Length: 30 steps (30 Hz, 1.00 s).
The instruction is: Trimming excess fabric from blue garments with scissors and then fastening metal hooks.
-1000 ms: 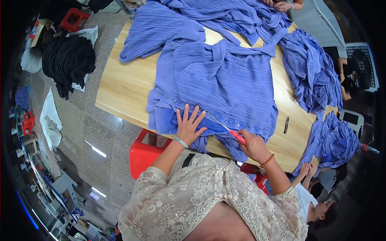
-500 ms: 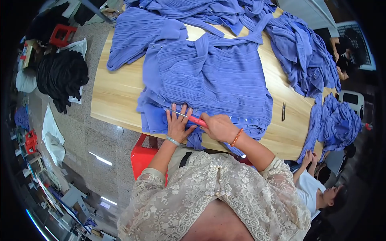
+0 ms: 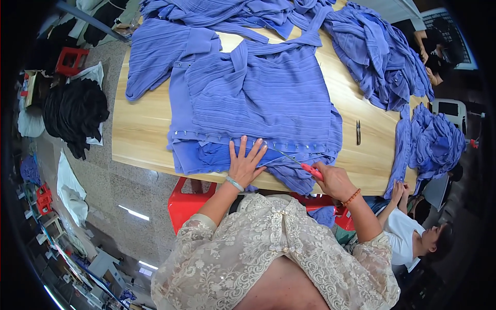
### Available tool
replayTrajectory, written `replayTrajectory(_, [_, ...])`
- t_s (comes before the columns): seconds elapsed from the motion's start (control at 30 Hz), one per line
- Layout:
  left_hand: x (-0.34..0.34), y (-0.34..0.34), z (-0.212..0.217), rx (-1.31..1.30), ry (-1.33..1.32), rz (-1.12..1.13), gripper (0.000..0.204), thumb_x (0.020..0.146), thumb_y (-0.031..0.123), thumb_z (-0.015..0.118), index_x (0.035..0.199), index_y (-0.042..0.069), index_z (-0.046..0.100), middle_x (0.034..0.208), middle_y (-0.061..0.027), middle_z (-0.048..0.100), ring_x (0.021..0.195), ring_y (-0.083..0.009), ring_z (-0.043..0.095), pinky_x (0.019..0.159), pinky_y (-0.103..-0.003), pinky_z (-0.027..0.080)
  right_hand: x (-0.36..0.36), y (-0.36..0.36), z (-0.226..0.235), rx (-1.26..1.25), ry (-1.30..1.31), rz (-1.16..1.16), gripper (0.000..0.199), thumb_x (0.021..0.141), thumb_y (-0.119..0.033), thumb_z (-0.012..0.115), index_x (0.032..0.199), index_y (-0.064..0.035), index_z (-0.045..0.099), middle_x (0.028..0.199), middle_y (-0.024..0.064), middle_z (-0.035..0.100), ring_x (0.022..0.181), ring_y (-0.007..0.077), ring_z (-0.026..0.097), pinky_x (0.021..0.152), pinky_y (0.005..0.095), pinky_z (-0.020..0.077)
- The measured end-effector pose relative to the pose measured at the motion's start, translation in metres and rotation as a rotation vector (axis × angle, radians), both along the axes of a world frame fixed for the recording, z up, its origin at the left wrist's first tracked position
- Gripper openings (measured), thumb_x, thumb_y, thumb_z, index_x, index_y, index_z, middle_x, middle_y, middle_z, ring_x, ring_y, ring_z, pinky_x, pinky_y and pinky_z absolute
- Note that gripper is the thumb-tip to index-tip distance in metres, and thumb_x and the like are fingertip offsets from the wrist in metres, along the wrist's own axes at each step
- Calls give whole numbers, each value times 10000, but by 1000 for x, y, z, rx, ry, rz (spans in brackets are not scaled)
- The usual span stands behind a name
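Note:
A blue ribbed garment point(image 3: 274, 98) lies spread on the wooden table point(image 3: 137, 139) before me, a row of small fasteners or pins along its near edge. My left hand point(image 3: 247, 161) is flat on that edge, fingers spread. My right hand point(image 3: 333, 182), to the right at the table's front, is closed round the red handle of a tool point(image 3: 312, 171) with a long, thin metal shaft. The shaft slants left over the fastener row, its tip near my left fingertips. I cannot make out the tip's shape.
Small dark thread snips point(image 3: 358, 133) lie right of the garment. More blue garments point(image 3: 380, 57) are heaped at the far and right sides. A red stool point(image 3: 182, 204) stands under the front edge. A person in white point(image 3: 405, 235) sits at right, hands on blue cloth.
My right hand has moved right and nearer me with the red-handled tool. My left hand has shifted slightly right along the edge. The view has shifted slightly.

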<state>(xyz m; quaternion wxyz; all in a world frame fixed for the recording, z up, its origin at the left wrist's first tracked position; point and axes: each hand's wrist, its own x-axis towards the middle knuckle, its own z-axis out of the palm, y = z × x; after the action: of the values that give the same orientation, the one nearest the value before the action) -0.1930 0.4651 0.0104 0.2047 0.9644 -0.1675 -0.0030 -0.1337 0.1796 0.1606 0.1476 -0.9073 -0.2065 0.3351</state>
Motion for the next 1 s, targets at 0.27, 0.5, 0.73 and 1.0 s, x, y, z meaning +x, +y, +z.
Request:
replayTrajectory(0.27, [1, 1, -6, 1, -1, -25, 783, 748, 432, 739, 1441, 233, 434, 1569, 1, 274, 1433, -432, 178, 1070, -734, 128, 16, 62, -20, 122, -21, 113, 277, 889, -266, 625, 1096, -102, 540, 710, 176, 647, 668, 399, 636, 589, 500, 473])
replayTrajectory(0.5, [2, 2, 1, 5, 92, -33, 725, 814, 443, 672, 1453, 220, 412, 1565, -1, 288, 1432, -447, 167, 1066, -737, 99, 16, 104, -35, 240, -47, 150, 290, 869, -220, 625, 1010, -1, 497, 717, 194, 650, 690, 387, 652, 603, 487, 491])
replayTrajectory(0.73, [3, -32, 25, -87, 1, -150, 730, 797, 428, 703, 1431, 176, 442, 1547, -77, 321, 1424, -418, 234, 1077, -714, 123, -22, -3, -8, 159, -94, -99, 351, 791, -110, 641, 1124, -76, 535, 931, 176, 658, 916, 361, 637, 766, 455, 503])
replayTrajectory(1.0, [10, -72, -1, -25, 16, -284, 725, 810, 477, 676, 1444, 224, 433, 1560, -25, 298, 1432, -409, 215, 1057, -744, 116, -24, -55, 13, -63, -90, -143, 245, 892, -215, 625, 1095, -95, 559, 831, 170, 656, 792, 374, 640, 686, 466, 488])
